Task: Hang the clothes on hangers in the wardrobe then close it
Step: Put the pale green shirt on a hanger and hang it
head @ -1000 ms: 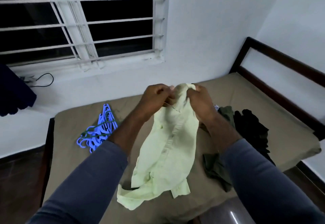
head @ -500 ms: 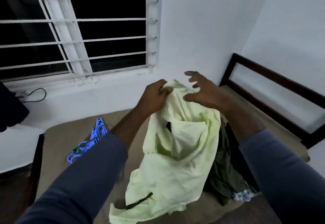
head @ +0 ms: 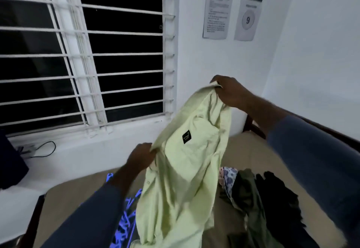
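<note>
Two grips pinch the pale green shirt (head: 185, 179) (label (head: 187, 136) unreadable): left hand (head: 140, 158) low, right hand (head: 231, 92) high, hangers (head: 124, 226) half hidden.

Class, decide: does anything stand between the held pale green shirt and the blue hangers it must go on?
Nothing visible does. The left hand and right hand grip the pale green shirt above the bed. The blue hangers lie on the bed at the shirt's left edge, partly hidden.

Matt cloth shirt (head: 187, 170); blue plastic hangers (head: 124, 224); wooden bedframe (head: 253, 129).
</note>
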Demonstrator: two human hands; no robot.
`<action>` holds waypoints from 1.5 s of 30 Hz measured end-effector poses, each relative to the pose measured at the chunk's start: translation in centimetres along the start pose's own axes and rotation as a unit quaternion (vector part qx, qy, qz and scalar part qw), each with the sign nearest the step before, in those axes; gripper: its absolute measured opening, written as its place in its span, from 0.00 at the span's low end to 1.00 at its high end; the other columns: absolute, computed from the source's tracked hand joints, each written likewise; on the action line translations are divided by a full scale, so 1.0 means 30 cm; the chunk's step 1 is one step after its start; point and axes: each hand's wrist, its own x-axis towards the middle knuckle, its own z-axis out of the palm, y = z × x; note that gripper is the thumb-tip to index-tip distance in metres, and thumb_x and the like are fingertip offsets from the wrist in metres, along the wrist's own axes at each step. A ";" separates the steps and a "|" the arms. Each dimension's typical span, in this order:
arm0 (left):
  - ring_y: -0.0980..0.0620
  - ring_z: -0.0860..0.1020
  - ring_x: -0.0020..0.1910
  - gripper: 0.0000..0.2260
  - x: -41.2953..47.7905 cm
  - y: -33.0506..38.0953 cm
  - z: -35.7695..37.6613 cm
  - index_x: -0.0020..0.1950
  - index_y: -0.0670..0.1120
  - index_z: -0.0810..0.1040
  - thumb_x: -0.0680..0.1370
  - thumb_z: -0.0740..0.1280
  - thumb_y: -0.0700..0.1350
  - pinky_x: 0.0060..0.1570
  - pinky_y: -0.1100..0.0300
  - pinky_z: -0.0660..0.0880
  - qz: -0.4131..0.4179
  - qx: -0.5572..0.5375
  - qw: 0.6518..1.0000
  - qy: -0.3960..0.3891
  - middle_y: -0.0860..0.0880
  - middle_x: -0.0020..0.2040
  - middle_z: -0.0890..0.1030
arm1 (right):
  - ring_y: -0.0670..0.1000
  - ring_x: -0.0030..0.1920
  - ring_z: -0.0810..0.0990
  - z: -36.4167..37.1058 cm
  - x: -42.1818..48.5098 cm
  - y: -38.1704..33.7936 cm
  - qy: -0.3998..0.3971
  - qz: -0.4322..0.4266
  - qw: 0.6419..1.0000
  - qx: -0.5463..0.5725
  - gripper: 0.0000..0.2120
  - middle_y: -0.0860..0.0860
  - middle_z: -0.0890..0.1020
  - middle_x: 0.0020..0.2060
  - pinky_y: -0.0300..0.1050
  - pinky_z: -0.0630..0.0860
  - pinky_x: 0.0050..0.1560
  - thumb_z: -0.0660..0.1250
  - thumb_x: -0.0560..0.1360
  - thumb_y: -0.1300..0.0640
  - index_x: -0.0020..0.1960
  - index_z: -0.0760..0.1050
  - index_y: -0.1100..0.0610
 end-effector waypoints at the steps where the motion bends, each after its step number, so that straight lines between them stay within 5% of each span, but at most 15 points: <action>1: 0.39 0.76 0.59 0.14 0.040 -0.006 -0.072 0.57 0.41 0.79 0.81 0.61 0.49 0.55 0.52 0.71 0.001 0.036 0.999 0.029 0.40 0.58 0.80 | 0.53 0.44 0.77 -0.021 0.016 0.020 -0.005 -0.004 1.000 -0.024 0.14 0.52 0.79 0.44 0.37 0.64 0.40 0.58 0.78 0.66 0.61 0.76 0.60; 6: 0.36 0.80 0.49 0.10 0.186 0.037 -0.468 0.48 0.42 0.80 0.80 0.60 0.44 0.46 0.47 0.76 -0.022 0.073 0.969 0.236 0.38 0.47 0.82 | 0.61 0.47 0.80 -0.089 0.114 0.107 0.015 0.028 0.995 -0.093 0.07 0.56 0.81 0.43 0.48 0.72 0.44 0.61 0.80 0.58 0.56 0.76 0.56; 9: 0.35 0.80 0.47 0.11 0.214 0.067 -0.567 0.47 0.40 0.80 0.81 0.62 0.45 0.42 0.51 0.73 -0.022 0.029 0.963 0.268 0.38 0.44 0.82 | 0.63 0.52 0.80 -0.084 0.126 0.126 0.001 0.080 0.993 -0.091 0.09 0.60 0.82 0.49 0.49 0.71 0.48 0.61 0.80 0.59 0.54 0.78 0.61; 13: 0.37 0.81 0.47 0.14 0.186 0.070 -0.520 0.46 0.44 0.80 0.80 0.63 0.53 0.46 0.48 0.78 -0.043 -0.051 0.953 0.294 0.40 0.44 0.83 | 0.58 0.39 0.80 -0.043 0.055 0.107 0.044 0.195 0.973 0.114 0.09 0.60 0.81 0.42 0.53 0.79 0.37 0.59 0.79 0.62 0.48 0.77 0.62; 15: 0.39 0.82 0.41 0.13 0.172 0.027 -0.441 0.43 0.45 0.78 0.79 0.62 0.53 0.44 0.47 0.80 -0.080 -0.095 0.958 0.258 0.42 0.39 0.82 | 0.53 0.35 0.77 0.002 -0.002 0.096 0.062 0.233 0.954 0.178 0.09 0.55 0.78 0.37 0.44 0.77 0.31 0.57 0.79 0.65 0.47 0.76 0.59; 18: 0.41 0.83 0.33 0.07 0.148 -0.014 -0.336 0.42 0.44 0.74 0.79 0.59 0.41 0.37 0.44 0.82 -0.109 -0.245 0.945 0.187 0.41 0.38 0.81 | 0.49 0.31 0.75 0.090 -0.095 0.079 0.017 0.239 0.950 0.198 0.12 0.53 0.76 0.33 0.33 0.70 0.22 0.56 0.78 0.69 0.44 0.74 0.58; 23: 0.41 0.83 0.33 0.12 0.073 0.024 -0.237 0.49 0.49 0.73 0.82 0.52 0.38 0.33 0.54 0.80 -0.141 -0.469 0.863 0.121 0.38 0.46 0.80 | 0.58 0.38 0.84 0.182 -0.201 0.087 -0.009 0.344 0.840 0.419 0.14 0.57 0.83 0.37 0.52 0.82 0.34 0.54 0.78 0.70 0.46 0.76 0.59; 25: 0.46 0.83 0.32 0.10 0.026 0.064 -0.236 0.54 0.45 0.72 0.83 0.51 0.38 0.33 0.57 0.80 -0.137 -0.479 0.861 0.104 0.37 0.46 0.80 | 0.60 0.42 0.84 0.182 -0.233 0.086 -0.004 0.345 0.815 0.466 0.13 0.59 0.83 0.41 0.57 0.82 0.42 0.55 0.79 0.69 0.47 0.77 0.61; 29: 0.44 0.83 0.39 0.05 -0.097 0.151 -0.295 0.45 0.44 0.73 0.81 0.60 0.40 0.40 0.53 0.81 -0.097 -0.452 0.872 0.163 0.38 0.47 0.81 | 0.58 0.44 0.86 0.121 -0.293 0.084 0.039 0.315 0.784 0.533 0.08 0.60 0.84 0.46 0.53 0.83 0.50 0.59 0.79 0.68 0.50 0.77 0.63; 32: 0.47 0.82 0.46 0.10 -0.226 0.231 -0.349 0.53 0.45 0.76 0.74 0.71 0.45 0.47 0.52 0.79 -0.043 -0.336 0.920 0.196 0.46 0.47 0.82 | 0.55 0.49 0.84 0.049 -0.376 0.089 0.041 0.233 0.828 0.508 0.07 0.58 0.83 0.48 0.50 0.82 0.53 0.68 0.75 0.70 0.52 0.76 0.63; 35: 0.48 0.79 0.46 0.16 -0.367 0.339 -0.362 0.64 0.44 0.72 0.77 0.66 0.38 0.43 0.59 0.73 0.020 -0.191 0.957 0.218 0.46 0.50 0.81 | 0.46 0.47 0.80 -0.008 -0.494 0.075 0.032 0.127 0.938 0.321 0.21 0.53 0.81 0.50 0.39 0.77 0.46 0.69 0.69 0.71 0.60 0.73 0.59; 37: 0.43 0.78 0.46 0.17 -0.480 0.405 -0.340 0.66 0.43 0.72 0.78 0.62 0.34 0.41 0.58 0.69 0.043 -0.137 0.960 0.239 0.41 0.49 0.81 | 0.41 0.48 0.77 -0.036 -0.604 0.046 0.026 0.077 0.968 0.238 0.25 0.46 0.78 0.51 0.29 0.71 0.44 0.64 0.72 0.72 0.66 0.68 0.56; 41: 0.43 0.80 0.47 0.10 -0.706 0.496 -0.291 0.59 0.42 0.77 0.79 0.64 0.36 0.41 0.62 0.65 0.029 -0.156 0.936 0.313 0.43 0.46 0.83 | 0.40 0.40 0.76 -0.052 -0.814 -0.020 0.079 0.058 0.972 0.214 0.12 0.39 0.76 0.42 0.33 0.69 0.41 0.60 0.81 0.64 0.63 0.71 0.55; 45: 0.66 0.77 0.38 0.04 -0.973 0.591 -0.296 0.49 0.44 0.81 0.77 0.69 0.38 0.38 0.74 0.68 -0.011 -0.267 0.852 0.450 0.58 0.38 0.80 | 0.35 0.41 0.77 -0.141 -0.976 -0.100 0.238 0.064 0.934 0.258 0.09 0.39 0.78 0.40 0.27 0.69 0.41 0.62 0.80 0.64 0.57 0.77 0.58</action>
